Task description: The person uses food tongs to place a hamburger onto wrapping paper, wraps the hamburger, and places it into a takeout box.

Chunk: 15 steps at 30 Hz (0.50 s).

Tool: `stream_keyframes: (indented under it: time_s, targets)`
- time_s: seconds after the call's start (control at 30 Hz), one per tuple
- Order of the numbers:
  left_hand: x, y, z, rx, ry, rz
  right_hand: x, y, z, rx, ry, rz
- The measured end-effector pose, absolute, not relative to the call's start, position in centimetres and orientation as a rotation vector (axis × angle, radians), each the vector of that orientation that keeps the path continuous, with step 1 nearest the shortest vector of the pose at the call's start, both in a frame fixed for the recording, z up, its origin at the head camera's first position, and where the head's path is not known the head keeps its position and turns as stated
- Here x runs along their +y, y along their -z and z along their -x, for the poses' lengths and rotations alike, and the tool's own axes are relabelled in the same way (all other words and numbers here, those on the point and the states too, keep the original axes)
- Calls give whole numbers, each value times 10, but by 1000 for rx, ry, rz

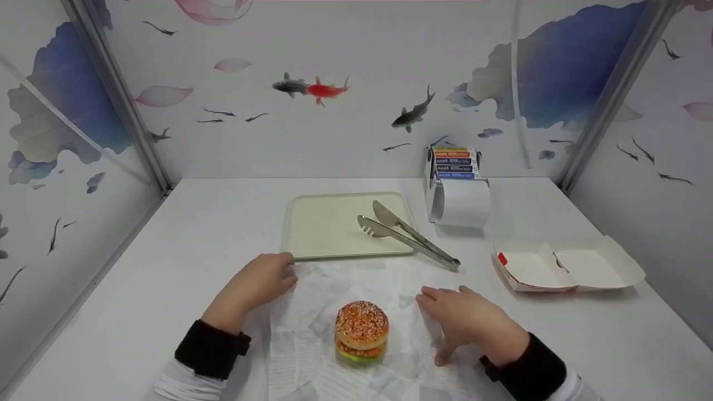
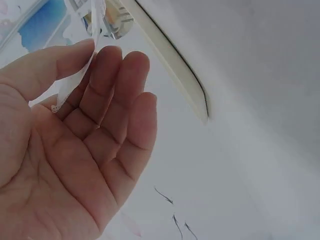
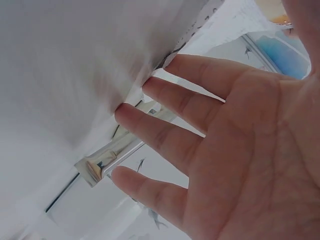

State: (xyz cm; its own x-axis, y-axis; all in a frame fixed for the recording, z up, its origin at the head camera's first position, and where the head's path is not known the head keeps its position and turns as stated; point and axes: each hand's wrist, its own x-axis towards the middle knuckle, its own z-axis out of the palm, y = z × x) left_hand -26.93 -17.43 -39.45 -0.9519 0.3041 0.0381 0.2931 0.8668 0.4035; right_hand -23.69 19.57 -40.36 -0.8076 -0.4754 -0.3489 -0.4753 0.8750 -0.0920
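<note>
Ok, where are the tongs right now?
In the head view the tongs lie right of centre, heads resting on the cream tray and handles running off its near right corner onto the table, just beyond the right hand.

Burger brown speckled bun; wrapper white; tray cream; tongs silver.

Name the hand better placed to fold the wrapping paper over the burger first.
Left, probably. The left hand already pinches the wrapping paper at its far corner, while the right hand lies flat and open on it beside the burger.
</note>
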Motion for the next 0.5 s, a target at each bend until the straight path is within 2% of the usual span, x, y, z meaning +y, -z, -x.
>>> stream_keyframes:
  time_s: [0.17, 0.3, 0.5]
  targets:
    - [-170, 387, 265, 2931, -881, -529, 196, 403, 237, 2686, 11, 684]
    - [-172, 380, 261, 2861, -900, -550, 195, 402, 236, 2689, -4, 684]
    - [-171, 374, 262, 2863, -949, -449, 192, 402, 236, 2710, -70, 681]
